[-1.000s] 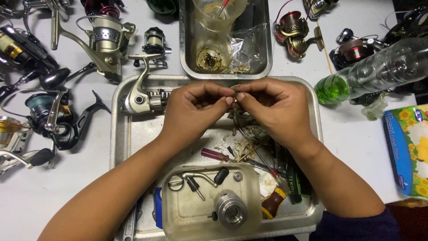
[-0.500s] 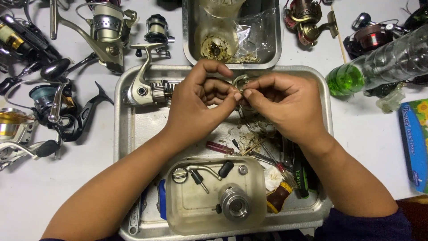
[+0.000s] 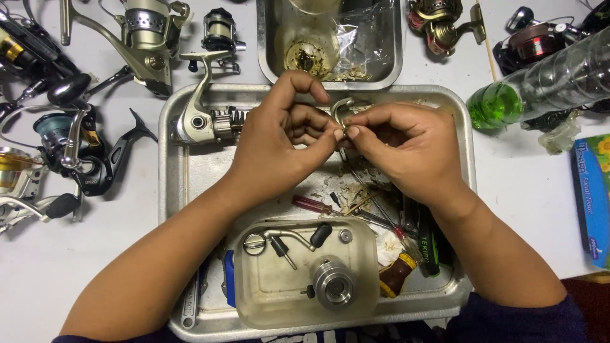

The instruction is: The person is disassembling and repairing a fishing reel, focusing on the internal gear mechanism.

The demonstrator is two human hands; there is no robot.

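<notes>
My left hand [image 3: 279,146] and my right hand [image 3: 406,149] meet over a metal tray [image 3: 170,165]. Between their fingertips they pinch a small curved metal reel part [image 3: 344,108]; most of it is hidden by the fingers. A silver reel body [image 3: 203,117] lies in the tray just left of my left hand. Nearer to me in the tray stands a clear plastic tub [image 3: 305,273] holding a crank handle [image 3: 286,238] and a silver spool [image 3: 333,284]. Screwdrivers [image 3: 318,205] and scraps lie under my right hand.
A second metal tray [image 3: 267,51] with a jar and plastic wrap sits beyond. Several fishing reels [image 3: 70,140] crowd the table's left side, others [image 3: 445,22] at the top right. A clear bottle with a green end [image 3: 540,79] and a blue packet [image 3: 594,190] lie right.
Both hands stay together on the small part; the fingers have shifted a little and more of the curved piece shows above them. The view has moved slightly.
</notes>
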